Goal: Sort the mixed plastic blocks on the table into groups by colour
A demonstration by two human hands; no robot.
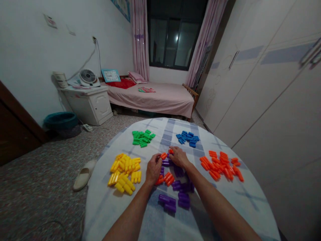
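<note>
Purple glossy plastic blocks shaped like joined tubes lie around the middle of the white-and-blue checked cloth, with matching orange plastic blocks among them. The left hand curls its fingers beside an orange one; the right hand bends over purple and orange ones. I cannot tell whether either is clamped on a block, as the fingertips are partly hidden. The hands are near each other, so a bump between them could knock blocks askew. The right forearm passes just beside purple blocks; a careless sweep might drag them. Reaching sideways could scatter the yellow plastic pile or the larger orange plastic pile, mixing colours.
</note>
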